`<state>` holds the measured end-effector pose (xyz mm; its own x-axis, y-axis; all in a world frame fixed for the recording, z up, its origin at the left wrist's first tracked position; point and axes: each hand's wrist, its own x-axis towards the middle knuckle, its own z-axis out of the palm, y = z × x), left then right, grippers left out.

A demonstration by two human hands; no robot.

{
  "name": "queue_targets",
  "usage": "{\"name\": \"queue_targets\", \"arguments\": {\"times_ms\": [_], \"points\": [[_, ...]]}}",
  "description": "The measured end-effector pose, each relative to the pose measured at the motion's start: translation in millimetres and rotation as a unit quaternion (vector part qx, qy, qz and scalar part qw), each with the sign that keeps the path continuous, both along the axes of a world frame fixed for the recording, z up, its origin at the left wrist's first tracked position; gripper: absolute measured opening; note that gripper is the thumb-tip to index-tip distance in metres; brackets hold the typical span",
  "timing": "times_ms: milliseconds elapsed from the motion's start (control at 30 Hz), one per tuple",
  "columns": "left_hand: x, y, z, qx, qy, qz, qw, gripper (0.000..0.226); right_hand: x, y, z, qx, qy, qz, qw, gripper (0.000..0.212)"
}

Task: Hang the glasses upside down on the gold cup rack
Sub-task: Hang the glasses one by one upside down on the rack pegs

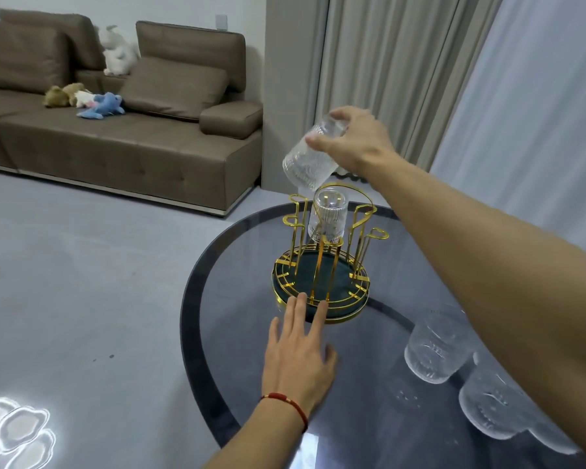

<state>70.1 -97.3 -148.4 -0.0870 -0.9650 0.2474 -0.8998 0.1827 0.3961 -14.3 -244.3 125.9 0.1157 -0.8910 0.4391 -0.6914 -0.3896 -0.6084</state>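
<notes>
The gold cup rack (pixel 349 279) with a dark green base stands on the round glass table (pixel 197 286). One ribbed glass (pixel 329 214) hangs upside down on a near prong. My right hand (pixel 356 140) grips a second ribbed glass (pixel 308 160) by its base, tilted mouth-down just above the rack. My left hand (pixel 298 353) lies flat on the table, fingers spread, fingertips touching the rack's base. Three more glasses stand on the table at the right: one (pixel 437 346) nearest the rack, another (pixel 494 407) closer to me, the third (pixel 552 441) partly hidden under my right forearm.
A brown sofa (pixel 115 130) with plush toys (pixel 95 103) stands at the back left across a grey floor. Beige curtains (pixel 386 62) hang behind the table. The table edge curves close to my left wrist.
</notes>
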Motion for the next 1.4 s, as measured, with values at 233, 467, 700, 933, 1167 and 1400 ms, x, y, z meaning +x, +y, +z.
{"name": "queue_targets", "arguments": {"times_ms": [233, 467, 700, 933, 1167, 1400], "points": [[-1.8, -1.0, -2.0, 0.000, 0.015, 0.004, 1.000, 0.069, 23.2, -23.7, -13.3, 0.048, 0.106, 0.008, 0.993, 0.078], [-2.1, 0.7, -2.7, 0.000, 0.010, 0.007, 1.000, 0.070, 31.8, -30.9, -22.4, 0.084, 0.174, 0.022, 0.981, 0.078], [-2.8, 1.7, -3.2, -0.008, 0.020, 0.010, 1.000, 0.070, 36.9, -31.1, -46.9, 0.098, 0.288, 0.030, 0.952, 0.079], [-2.3, 2.1, -1.8, -0.007, 0.012, 0.012, 1.000, 0.070, 42.1, -33.9, -58.4, 0.033, 0.441, -0.006, 0.897, 0.074], [-1.4, 2.0, 0.3, -0.005, 0.000, 0.011, 1.000, 0.070, 39.5, -31.5, -56.7, 0.035, 0.491, 0.006, 0.870, 0.080], [-1.4, 1.1, 0.2, -0.005, -0.010, 0.011, 1.000, 0.070, 9.3, 10.3, -67.6, -0.094, 0.442, -0.010, 0.892, 0.054]]}}
